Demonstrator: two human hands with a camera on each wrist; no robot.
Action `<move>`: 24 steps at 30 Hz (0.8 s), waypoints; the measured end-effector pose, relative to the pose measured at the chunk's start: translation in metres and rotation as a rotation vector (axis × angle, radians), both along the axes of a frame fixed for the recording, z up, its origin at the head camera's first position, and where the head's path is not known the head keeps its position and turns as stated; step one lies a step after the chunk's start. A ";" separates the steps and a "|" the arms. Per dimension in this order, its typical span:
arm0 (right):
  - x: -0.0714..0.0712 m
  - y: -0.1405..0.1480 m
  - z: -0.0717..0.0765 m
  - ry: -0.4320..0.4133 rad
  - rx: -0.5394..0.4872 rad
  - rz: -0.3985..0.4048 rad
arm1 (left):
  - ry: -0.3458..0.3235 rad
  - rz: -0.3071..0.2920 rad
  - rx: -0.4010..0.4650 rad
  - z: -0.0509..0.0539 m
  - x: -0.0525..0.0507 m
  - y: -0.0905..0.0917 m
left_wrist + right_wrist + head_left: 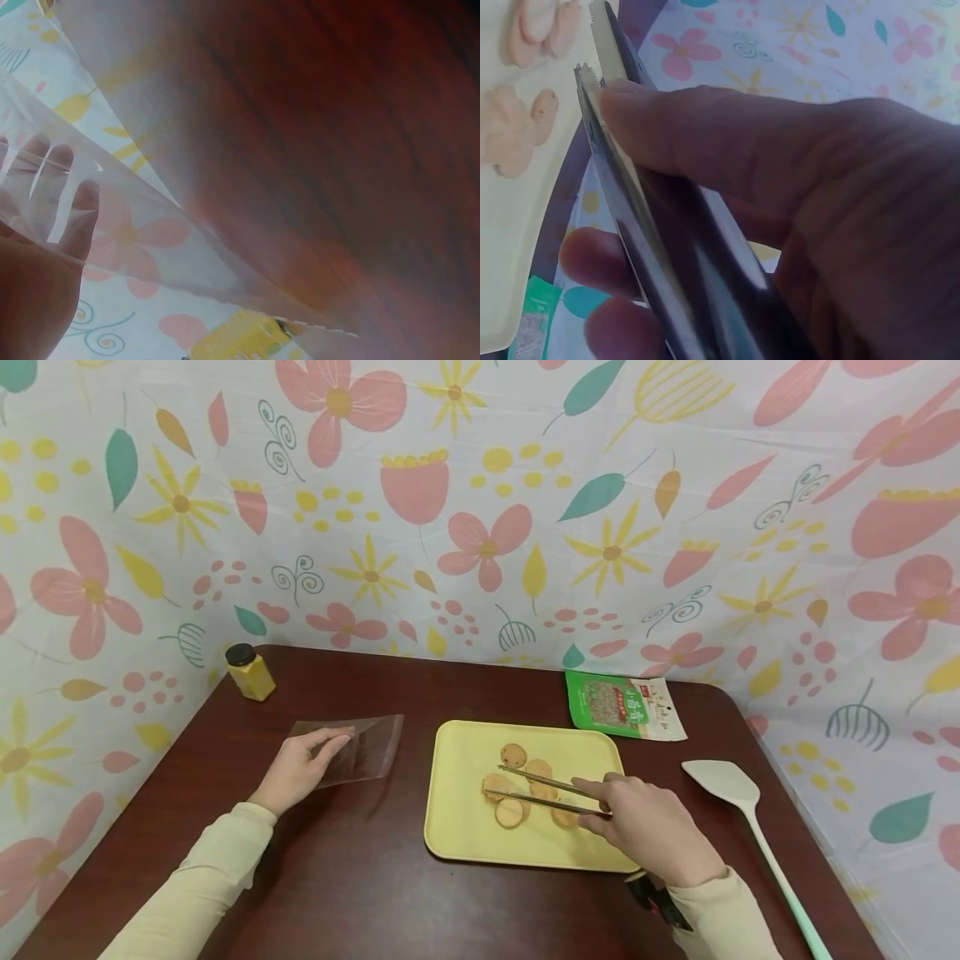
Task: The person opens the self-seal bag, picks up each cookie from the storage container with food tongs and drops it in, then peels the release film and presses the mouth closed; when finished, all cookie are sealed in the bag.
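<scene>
A clear plastic bag [371, 747] is held up by my left hand [306, 764], just above the table. In the left wrist view, my fingers [84, 206] show through the bag's film [150, 225]. With thumb and fingers, my right hand [648, 818] grips metal tongs [551, 802], whose toothed tips are spread apart above the tray [457, 835]. Round biscuits [510, 812] lie in a loose cluster on that yellow tray. One tip of the tongs is over a biscuit [495, 785]; I cannot tell whether it touches. Nothing is pinched between the tips.
Behind the tray lies a green and white food packet [622, 706]. To the right, a white spatula [731, 785] with a long handle rests on the table [360, 877]. A yellow jar [253, 677] with a black lid stands at the back left. A patterned cloth surrounds the table's back and sides.
</scene>
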State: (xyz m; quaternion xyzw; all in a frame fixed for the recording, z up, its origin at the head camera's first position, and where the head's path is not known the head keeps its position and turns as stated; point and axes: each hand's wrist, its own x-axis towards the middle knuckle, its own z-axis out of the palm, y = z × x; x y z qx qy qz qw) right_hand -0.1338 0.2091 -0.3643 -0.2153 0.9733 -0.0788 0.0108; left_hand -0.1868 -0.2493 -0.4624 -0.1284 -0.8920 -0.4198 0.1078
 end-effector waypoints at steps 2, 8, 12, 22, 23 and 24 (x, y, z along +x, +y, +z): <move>0.002 0.001 -0.002 0.008 0.015 -0.003 | -0.001 -0.003 -0.002 0.000 0.000 0.000; 0.005 0.003 -0.007 0.032 0.029 0.001 | 0.012 -0.004 0.004 0.000 -0.001 0.000; 0.004 0.004 -0.012 0.067 0.038 0.024 | 0.037 0.001 0.017 -0.001 -0.003 0.000; 0.003 0.006 -0.013 0.177 0.041 0.063 | 0.058 -0.014 0.044 -0.004 -0.004 0.001; 0.003 0.006 -0.012 0.181 0.034 0.062 | 0.058 -0.014 0.041 -0.004 -0.004 0.001; 0.003 0.006 -0.012 0.182 0.025 0.061 | 0.055 -0.015 0.041 -0.003 -0.004 0.001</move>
